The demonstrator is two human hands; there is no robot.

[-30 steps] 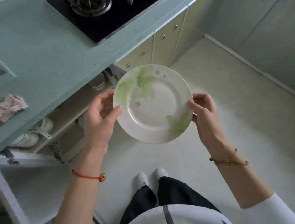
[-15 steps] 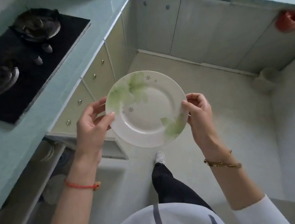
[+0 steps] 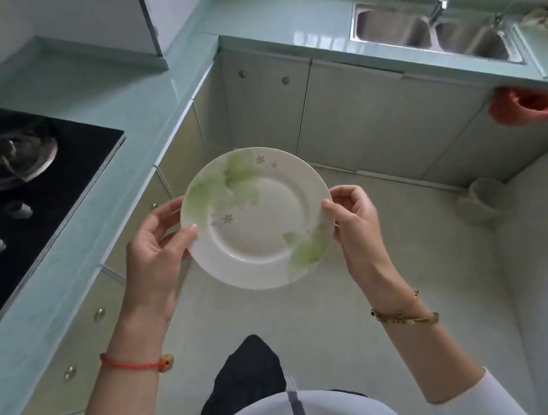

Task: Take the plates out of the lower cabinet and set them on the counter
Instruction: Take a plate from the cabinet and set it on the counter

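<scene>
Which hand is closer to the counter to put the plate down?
Probably the left hand: it grips the plate right beside the teal counter, while the right hand holds the opposite rim out over the floor.

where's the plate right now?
Head view, centre: the plate is in the air above the floor, gripped at its rim by the left hand and right hand, with the counter to its left.

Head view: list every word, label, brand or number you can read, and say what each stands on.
No readable text anywhere in this view.
plate: only green leaf and small flower prints, no lettering.
hob and its knobs: no legible markings.
cabinet doors and sink: plain, no labels or brand visible.
</scene>
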